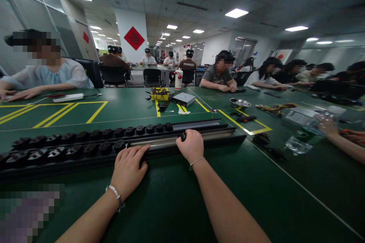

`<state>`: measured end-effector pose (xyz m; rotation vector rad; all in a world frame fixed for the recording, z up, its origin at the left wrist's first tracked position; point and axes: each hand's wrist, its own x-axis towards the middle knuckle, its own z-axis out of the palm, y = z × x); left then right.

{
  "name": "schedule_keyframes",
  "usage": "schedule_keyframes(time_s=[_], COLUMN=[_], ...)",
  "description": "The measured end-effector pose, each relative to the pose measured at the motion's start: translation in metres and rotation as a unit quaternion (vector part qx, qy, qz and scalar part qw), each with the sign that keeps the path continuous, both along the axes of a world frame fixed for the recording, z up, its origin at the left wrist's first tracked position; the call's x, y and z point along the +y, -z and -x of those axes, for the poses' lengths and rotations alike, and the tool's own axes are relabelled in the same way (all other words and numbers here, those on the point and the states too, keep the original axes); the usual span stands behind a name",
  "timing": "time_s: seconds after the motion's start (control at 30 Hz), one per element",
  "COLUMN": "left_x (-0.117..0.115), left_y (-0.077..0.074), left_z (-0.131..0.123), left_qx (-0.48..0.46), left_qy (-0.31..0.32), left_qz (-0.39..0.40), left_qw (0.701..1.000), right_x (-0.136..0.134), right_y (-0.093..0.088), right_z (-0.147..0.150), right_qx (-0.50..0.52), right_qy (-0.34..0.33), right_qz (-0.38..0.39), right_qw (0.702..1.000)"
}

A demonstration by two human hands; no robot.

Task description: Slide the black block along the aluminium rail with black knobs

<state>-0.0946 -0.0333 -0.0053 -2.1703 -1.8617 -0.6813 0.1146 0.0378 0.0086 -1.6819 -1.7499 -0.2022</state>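
Observation:
Two long black rails [239, 140] lie side by side across the green table. A row of black plug modules [104, 148] fills the left part of the near rail, several with metal pins facing up. More modules [118, 132] stand in the far rail. My right hand [192, 146] pinches a small black module [183, 136] over the bare stretch of the near rail. My left hand [125, 167] rests on the rail beside the last module of the near row, its fingers stretched out and thumb apart, holding nothing visible.
Beyond the rails are a silver box [184, 99], a yellow box with black cables [160, 93], a white bottle [178, 79] and a metal bowl [240, 103]. At right, a co-worker's hand [327, 125] is near a clear plastic bottle [299, 142]. Other people sit around.

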Motion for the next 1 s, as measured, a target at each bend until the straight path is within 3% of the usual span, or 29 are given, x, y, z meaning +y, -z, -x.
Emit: schedule_keyframes(time_s=[1.0], left_x=[-0.0012], left_y=[-0.0023], left_z=[-0.0027], left_qx=[0.008], left_qy=[-0.005], left_qz=[0.001], left_qw=[1.0], right_x=[-0.001], right_y=[0.0007], right_z=[-0.0035], right_qx=[0.014], right_qy=[-0.007], right_qz=[-0.02], right_qw=[1.0])
